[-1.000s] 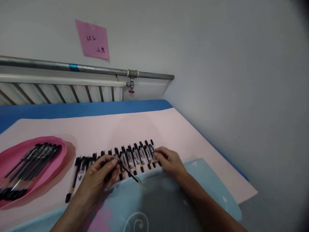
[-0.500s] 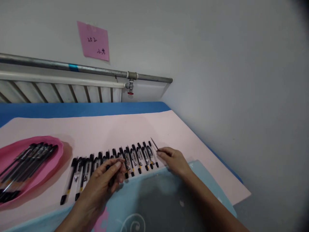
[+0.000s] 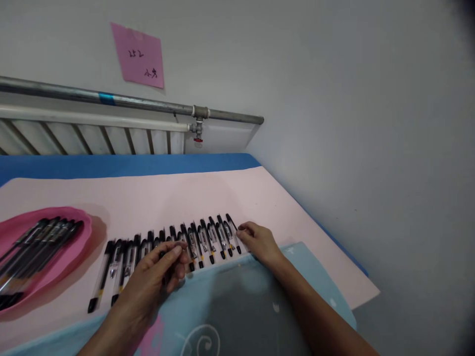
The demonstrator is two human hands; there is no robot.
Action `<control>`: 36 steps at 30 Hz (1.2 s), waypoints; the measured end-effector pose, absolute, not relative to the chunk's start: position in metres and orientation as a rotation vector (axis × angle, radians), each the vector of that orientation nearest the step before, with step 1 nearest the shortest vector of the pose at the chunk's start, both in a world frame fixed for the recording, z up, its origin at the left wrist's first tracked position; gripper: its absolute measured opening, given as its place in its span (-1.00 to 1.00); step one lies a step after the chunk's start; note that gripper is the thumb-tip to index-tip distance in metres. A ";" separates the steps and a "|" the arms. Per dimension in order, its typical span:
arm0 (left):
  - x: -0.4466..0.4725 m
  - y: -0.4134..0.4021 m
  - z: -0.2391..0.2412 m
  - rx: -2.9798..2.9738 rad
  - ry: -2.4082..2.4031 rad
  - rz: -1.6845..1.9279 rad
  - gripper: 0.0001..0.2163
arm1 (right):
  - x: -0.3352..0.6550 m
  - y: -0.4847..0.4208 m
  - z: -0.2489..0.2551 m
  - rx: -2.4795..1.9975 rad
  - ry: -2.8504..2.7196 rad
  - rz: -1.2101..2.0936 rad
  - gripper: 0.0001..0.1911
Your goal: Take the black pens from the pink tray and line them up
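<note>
Roughly mid-table, a row of clear-barrelled pens (image 3: 203, 237) with black caps and tips lies side by side on a pink sheet (image 3: 148, 198), running from lower left to upper right. Right hand (image 3: 259, 242) at the row's far right end: thumb and forefinger pinched on a thin dark stick (image 3: 233, 224), which slants over the upper part of the last pen; cannot tell whether it is inside the barrel. Left hand (image 3: 163, 264) over the row's near middle, fingers curled round a dark item (image 3: 162, 254), mostly hidden; thumb against forefinger, several pens covered.

Left of the row, a pink tray (image 3: 88, 232) holding a bundle of pens, caps uppermost. Nearest the body, a light-blue covering (image 3: 193, 306) with a white swirl. Behind the sheet, a blue tabletop strip (image 3: 92, 168); then white radiator (image 3: 85, 138), metal pipe (image 3: 148, 102), red-handled valve (image 3: 198, 140). Above, a pink note (image 3: 137, 59), handwritten "252", on the wall.
</note>
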State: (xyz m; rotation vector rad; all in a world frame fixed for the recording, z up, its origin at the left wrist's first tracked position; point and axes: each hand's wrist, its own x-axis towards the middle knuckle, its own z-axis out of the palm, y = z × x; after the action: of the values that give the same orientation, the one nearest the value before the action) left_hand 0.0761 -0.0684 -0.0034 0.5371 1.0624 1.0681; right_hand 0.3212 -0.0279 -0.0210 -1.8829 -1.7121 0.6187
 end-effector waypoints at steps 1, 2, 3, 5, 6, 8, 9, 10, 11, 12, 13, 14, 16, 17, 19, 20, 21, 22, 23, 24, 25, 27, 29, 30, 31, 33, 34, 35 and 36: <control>0.076 -0.069 -0.003 0.532 1.055 1.066 -0.76 | 0.321 -0.028 -0.020 -1.872 -1.726 0.605 -0.76; 0.077 -0.069 -0.002 0.525 1.045 1.059 -0.77 | 0.321 -0.028 -0.019 -1.856 -1.733 0.590 -0.76; 0.077 -0.069 -0.001 0.513 1.032 1.049 -0.78 | 0.320 -0.030 -0.018 -1.836 -1.730 0.575 -0.75; 0.079 -0.070 0.001 0.474 1.001 1.018 -0.82 | 0.316 -0.035 -0.013 -1.776 -1.704 0.551 -0.75; 0.080 -0.071 0.003 0.445 0.991 1.004 -0.84 | 0.312 -0.040 -0.010 -1.733 -1.697 0.548 -0.75; 0.083 -0.073 0.007 0.373 0.974 0.978 -0.86 | 0.301 -0.052 -0.002 -1.608 -1.746 0.563 -0.78; 0.085 -0.075 0.008 0.335 0.959 0.963 -0.86 | 0.294 -0.059 0.001 -1.524 -1.810 0.579 -0.80; 0.087 -0.076 0.010 0.302 0.941 0.951 -0.85 | 0.286 -0.065 0.004 -1.423 -1.900 0.590 -0.83; 0.089 -0.077 0.011 0.273 0.923 0.944 -0.84 | 0.279 -0.071 0.007 -1.311 -1.990 0.600 -0.84; 0.091 -0.079 0.012 0.249 0.908 0.944 -0.84 | 0.272 -0.076 0.008 -1.228 -2.067 0.587 -0.83; 0.093 -0.080 0.013 0.227 0.900 0.947 -0.84 | 0.266 -0.081 0.009 -1.174 -2.130 0.551 -0.81; 0.094 -0.080 0.013 0.206 0.898 0.953 -0.84 | 0.262 -0.084 0.009 -1.150 -2.176 0.503 -0.80; 0.096 -0.082 0.014 0.175 0.898 0.966 -0.84 | 0.254 -0.087 0.008 -1.154 -2.237 0.403 -0.78; 0.096 -0.082 0.015 0.168 0.894 0.967 -0.85 | 0.252 -0.088 0.008 -1.163 -2.263 0.370 -0.78; 0.095 -0.083 0.015 0.168 0.890 0.971 -0.85 | 0.247 -0.089 0.008 -1.175 -2.306 0.325 -0.81; 0.095 -0.084 0.015 0.171 0.892 0.970 -0.86 | 0.244 -0.090 0.008 -1.180 -2.322 0.307 -0.82; 0.095 -0.085 0.014 0.174 0.894 0.965 -0.86 | 0.242 -0.090 0.007 -1.187 -2.331 0.289 -0.83; 0.095 -0.085 0.013 0.179 0.896 0.960 -0.86 | 0.240 -0.091 0.007 -1.193 -2.331 0.276 -0.84; 0.095 -0.086 0.012 0.185 0.898 0.958 -0.87 | 0.239 -0.092 0.007 -1.194 -2.328 0.273 -0.85; 0.095 -0.087 0.011 0.198 0.899 0.957 -0.87 | 0.237 -0.093 0.006 -1.199 -2.331 0.287 -0.86; 0.096 -0.088 0.010 0.218 0.900 0.953 -0.87 | 0.236 -0.093 0.006 -1.210 -2.340 0.315 -0.88; 0.099 -0.089 0.009 0.275 0.904 0.937 -0.86 | 0.236 -0.093 0.007 -1.257 -2.363 0.374 -0.91; 0.102 -0.089 0.009 0.341 0.904 0.904 -0.84 | 0.241 -0.091 0.010 -1.299 -2.363 0.423 -0.93; 0.103 -0.088 0.010 0.372 0.896 0.888 -0.83 | 0.246 -0.089 0.012 -1.311 -2.338 0.445 -0.93; 0.103 -0.087 0.011 0.397 0.888 0.875 -0.82 | 0.252 -0.086 0.014 -1.326 -2.289 0.466 -0.92; 0.104 -0.082 0.014 0.440 0.888 0.860 -0.82 | 0.272 -0.078 0.018 -1.401 -2.152 0.501 -0.91; 0.105 -0.079 0.016 0.457 0.896 0.864 -0.82 | 0.283 -0.073 0.018 -1.483 -2.069 0.499 -0.90; 0.106 -0.075 0.017 0.469 0.909 0.878 -0.83 | 0.296 -0.069 0.018 -1.572 -2.018 0.477 -0.89; 0.107 -0.071 0.019 0.474 0.923 0.898 -0.84 | 0.307 -0.064 0.016 -1.659 -1.998 0.455 -0.89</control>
State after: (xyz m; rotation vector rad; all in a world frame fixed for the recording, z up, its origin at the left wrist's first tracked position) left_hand 0.1075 -0.0707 0.0188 0.4737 0.9227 0.8977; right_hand 0.3073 -0.0643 0.0160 -1.6590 -1.9976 0.4550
